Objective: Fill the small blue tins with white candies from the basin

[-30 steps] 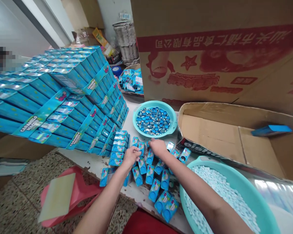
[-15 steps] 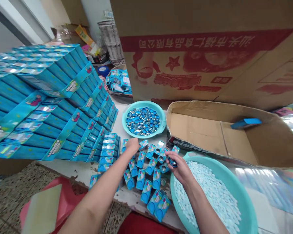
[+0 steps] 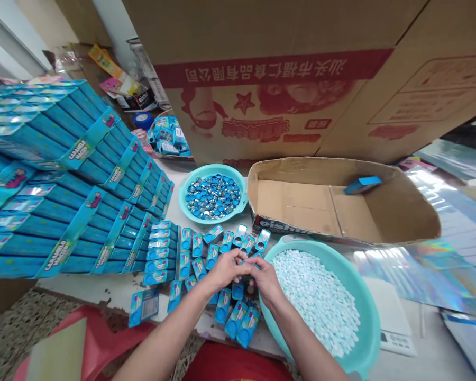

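My left hand (image 3: 227,269) and my right hand (image 3: 265,279) meet over the group of small blue candy boxes (image 3: 212,256). The fingers of each are pinched together at the tips, and what they hold, if anything, is hidden. Several of these boxes stand upright around my hands, with round caps or open holes on top. Just behind is a teal bowl (image 3: 181,203) of blue and silver round caps (image 3: 212,197). Beside my right hand sits a larger teal basin (image 3: 371,317) of pale blue candies (image 3: 317,301).
Wrapped packs of blue boxes (image 3: 115,174) are stacked at the left. A low cardboard tray (image 3: 293,198) holds one blue box (image 3: 363,184). A big carton (image 3: 254,47) rises behind it. A white scale (image 3: 396,338) and shiny film (image 3: 412,280) lie at the right.
My left hand has moved right and toward me, from the boxes near the cap bowl. My right hand, earlier holding round caps, has moved left to meet it. The view has shifted right.
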